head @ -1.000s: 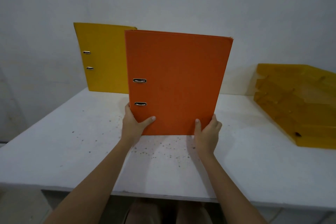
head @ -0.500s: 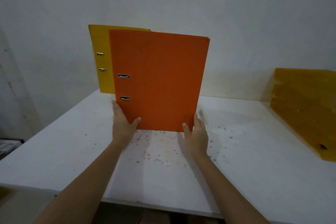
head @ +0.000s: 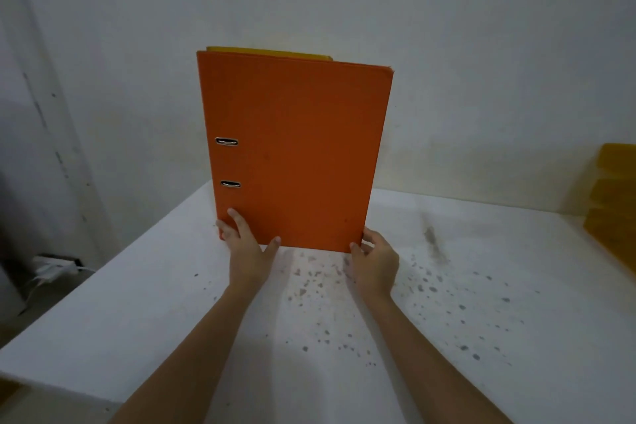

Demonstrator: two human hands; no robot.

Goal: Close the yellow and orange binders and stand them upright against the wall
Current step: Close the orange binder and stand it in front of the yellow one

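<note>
Before the yellow binder (head: 272,51), left hand (head: 248,244) and right hand (head: 373,260) are clamping the closed orange binder (head: 296,151); lowering squarely seems wise.

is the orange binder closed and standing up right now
Closed and upright. The orange binder shows its flat shut cover, with both hands gripping its bottom corners. Whether it rests on the table cannot be told.
</note>
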